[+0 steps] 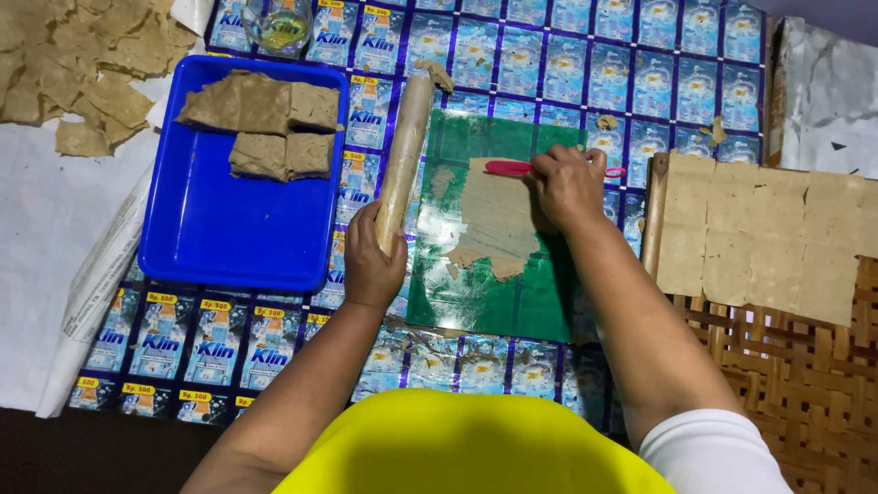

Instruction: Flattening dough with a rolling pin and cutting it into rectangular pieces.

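A person's right hand [569, 186] closes its grip around a red-handled cutter [512, 168], pinching the tool at the upper edge of a thin rolled sheet of brown dough [494, 215] spread on a green cutting mat [476, 293]. The left hand [370, 265] wraps its grip round the lower end of a pale rolling pin [402, 155], held off to the mat's left side and tilted towards a blue tray [238, 238] carrying thick slabs of raw dough [265, 114]. The sheet's lower edge looks ragged, and the step in hand appears to be trimming it into squares. A clean cut would likely call for a steady, straight pull of the blade across the sheet. To the right, cut squares [768, 233] lie edge to edge on a woven bamboo rack [805, 384]. Dough scraps [82, 64] sit piled at far left, and a small glass of oil [279, 26] stands beyond the tray on the sachet-patterned sheet [567, 55] covering the worktop.
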